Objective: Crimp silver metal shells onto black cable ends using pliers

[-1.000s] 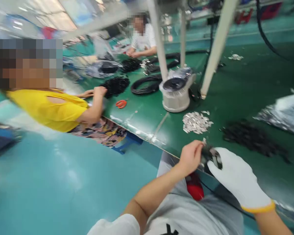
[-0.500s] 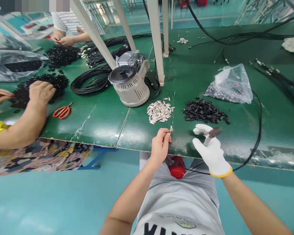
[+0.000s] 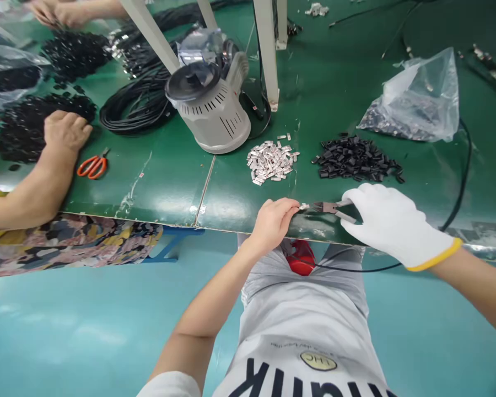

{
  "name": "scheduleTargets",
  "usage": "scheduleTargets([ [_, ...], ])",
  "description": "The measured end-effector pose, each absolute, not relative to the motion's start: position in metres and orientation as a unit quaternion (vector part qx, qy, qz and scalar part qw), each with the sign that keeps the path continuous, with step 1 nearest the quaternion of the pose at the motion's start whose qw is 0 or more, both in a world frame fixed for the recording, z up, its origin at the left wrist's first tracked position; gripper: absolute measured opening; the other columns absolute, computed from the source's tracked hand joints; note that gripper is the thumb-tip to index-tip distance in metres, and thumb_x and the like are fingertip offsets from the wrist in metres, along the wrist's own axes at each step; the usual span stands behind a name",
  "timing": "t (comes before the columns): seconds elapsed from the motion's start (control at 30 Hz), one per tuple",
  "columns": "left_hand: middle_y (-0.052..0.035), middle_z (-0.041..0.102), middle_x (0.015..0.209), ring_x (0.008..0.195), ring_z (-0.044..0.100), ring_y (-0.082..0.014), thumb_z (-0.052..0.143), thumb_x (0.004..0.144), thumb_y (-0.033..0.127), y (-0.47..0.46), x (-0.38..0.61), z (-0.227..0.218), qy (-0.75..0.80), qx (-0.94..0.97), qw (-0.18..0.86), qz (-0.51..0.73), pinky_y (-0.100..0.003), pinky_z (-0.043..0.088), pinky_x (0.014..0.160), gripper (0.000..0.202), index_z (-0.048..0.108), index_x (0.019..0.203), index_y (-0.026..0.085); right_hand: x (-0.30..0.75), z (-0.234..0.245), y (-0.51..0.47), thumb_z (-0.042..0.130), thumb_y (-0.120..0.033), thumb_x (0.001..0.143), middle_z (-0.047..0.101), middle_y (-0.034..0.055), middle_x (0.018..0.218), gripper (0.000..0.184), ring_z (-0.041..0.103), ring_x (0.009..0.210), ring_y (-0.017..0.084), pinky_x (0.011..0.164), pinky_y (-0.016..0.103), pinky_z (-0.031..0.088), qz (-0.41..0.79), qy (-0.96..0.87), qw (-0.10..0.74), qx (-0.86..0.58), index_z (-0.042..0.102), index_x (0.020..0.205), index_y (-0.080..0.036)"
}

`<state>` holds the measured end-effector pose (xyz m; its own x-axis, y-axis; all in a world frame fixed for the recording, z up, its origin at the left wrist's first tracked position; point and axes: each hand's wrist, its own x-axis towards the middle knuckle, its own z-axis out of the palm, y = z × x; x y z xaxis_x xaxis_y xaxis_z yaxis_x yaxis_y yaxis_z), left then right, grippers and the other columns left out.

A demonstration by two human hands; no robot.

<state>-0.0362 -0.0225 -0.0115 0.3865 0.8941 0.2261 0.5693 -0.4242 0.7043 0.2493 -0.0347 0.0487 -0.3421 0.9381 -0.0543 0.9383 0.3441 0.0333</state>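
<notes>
My bare left hand (image 3: pixel 274 220) is closed in a pinch on a small metal piece (image 3: pixel 303 207) at the near edge of the green table (image 3: pixel 169 182). My right hand (image 3: pixel 386 220), in a white glove with a yellow cuff, grips small pliers (image 3: pixel 329 208) whose jaws meet that metal piece. A black cable (image 3: pixel 463 176) loops from the table down past my lap. Just beyond my hands lie a pile of silver metal pieces (image 3: pixel 270 161) and a pile of small black parts (image 3: pixel 355 160).
A grey round machine (image 3: pixel 210 105) stands behind the piles beside white frame legs (image 3: pixel 267 55). A clear bag of parts (image 3: pixel 417 102) lies at the right. At the left, another person's hand (image 3: pixel 64 129) rests on black parts, near orange scissors (image 3: pixel 91 165) and coiled black cables (image 3: pixel 136 107).
The camera has swung from the left toward the table and down. My hands, apart half a second ago, have come together, with the pliers now at the metal piece in my left fingers.
</notes>
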Motion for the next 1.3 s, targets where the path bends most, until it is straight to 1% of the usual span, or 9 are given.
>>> scheduleTargets([
  [0.17,-0.0034,0.083,0.108,0.096,0.075,-0.0179,0.041,0.116,0.035,-0.020,-0.038,-0.013,0.439,0.810,0.280,0.269,-0.037,0.041,0.088,0.032,0.070,0.111,0.022,0.253,0.046,-0.027,0.051,-0.052,0.095,0.058,0.0101,0.101,0.040,0.050,0.091,0.027,0.077,0.036,0.018,0.099,0.845,0.068,0.520,0.062,0.118,-0.021],
  [0.3,-0.0032,0.083,0.108,0.096,0.075,-0.0171,0.041,0.117,0.036,-0.019,-0.040,-0.012,0.431,0.814,0.285,0.266,-0.037,0.039,0.089,0.032,0.069,0.111,0.022,0.245,0.051,-0.017,0.049,-0.047,0.096,0.055,0.0106,0.095,0.031,0.047,0.089,0.027,0.077,0.037,0.014,0.097,0.861,0.081,0.493,0.060,0.106,-0.020],
  [0.5,-0.0026,0.082,0.108,0.097,0.074,-0.0167,0.040,0.117,0.037,-0.018,-0.042,-0.013,0.419,0.812,0.300,0.273,-0.038,0.038,0.090,0.033,0.069,0.110,0.022,0.238,0.058,-0.007,0.049,-0.048,0.090,0.052,0.0107,0.093,0.032,0.045,0.085,0.025,0.075,0.037,0.010,0.083,0.865,0.131,0.477,0.056,0.100,-0.018],
  [0.67,-0.0027,0.082,0.109,0.094,0.073,-0.0165,0.040,0.117,0.036,-0.018,-0.043,-0.012,0.407,0.818,0.316,0.256,-0.039,0.038,0.093,0.033,0.069,0.111,0.022,0.234,0.069,-0.008,0.041,-0.052,0.092,0.053,0.0118,0.095,0.039,0.054,0.088,0.029,0.075,0.037,0.018,0.035,0.839,0.230,0.493,0.056,0.104,-0.018],
  [0.83,-0.0022,0.082,0.109,0.090,0.071,-0.0162,0.040,0.117,0.035,-0.017,-0.045,-0.010,0.405,0.817,0.331,0.244,-0.040,0.037,0.095,0.033,0.070,0.110,0.023,0.230,0.077,-0.006,0.035,-0.050,0.095,0.053,0.0118,0.093,0.041,0.061,0.086,0.036,0.074,0.040,0.029,0.011,0.825,0.289,0.485,0.057,0.111,-0.019],
  [1.03,-0.0013,0.082,0.109,0.089,0.068,-0.0162,0.043,0.116,0.035,-0.016,-0.046,-0.009,0.397,0.815,0.343,0.246,-0.039,0.037,0.094,0.031,0.071,0.110,0.023,0.231,0.075,-0.005,0.036,-0.054,0.097,0.052,0.0124,0.094,0.043,0.062,0.089,0.039,0.076,0.042,0.034,0.035,0.841,0.275,0.465,0.055,0.111,-0.018],
  [1.13,-0.0019,0.082,0.109,0.091,0.069,-0.0170,0.042,0.116,0.034,-0.015,-0.046,-0.008,0.401,0.816,0.346,0.233,-0.039,0.037,0.094,0.032,0.071,0.110,0.022,0.232,0.072,-0.007,0.031,-0.051,0.099,0.052,0.0130,0.091,0.044,0.063,0.087,0.040,0.075,0.043,0.035,0.045,0.848,0.278,0.450,0.056,0.109,-0.017],
  [1.2,-0.0019,0.082,0.109,0.092,0.069,-0.0172,0.042,0.115,0.034,-0.014,-0.046,-0.007,0.404,0.816,0.348,0.224,-0.040,0.036,0.095,0.032,0.071,0.109,0.022,0.231,0.072,-0.009,0.030,-0.049,0.099,0.052,0.0126,0.088,0.043,0.063,0.083,0.039,0.074,0.044,0.037,0.028,0.846,0.290,0.447,0.057,0.109,-0.017],
  [1.3,-0.0007,0.083,0.108,0.092,0.070,-0.0166,0.043,0.115,0.032,-0.014,-0.046,-0.007,0.398,0.816,0.351,0.231,-0.039,0.036,0.095,0.030,0.070,0.107,0.022,0.225,0.072,-0.009,0.040,-0.051,0.096,0.055,0.0130,0.084,0.040,0.063,0.078,0.036,0.072,0.045,0.040,-0.032,0.807,0.315,0.498,0.061,0.108,-0.019],
])
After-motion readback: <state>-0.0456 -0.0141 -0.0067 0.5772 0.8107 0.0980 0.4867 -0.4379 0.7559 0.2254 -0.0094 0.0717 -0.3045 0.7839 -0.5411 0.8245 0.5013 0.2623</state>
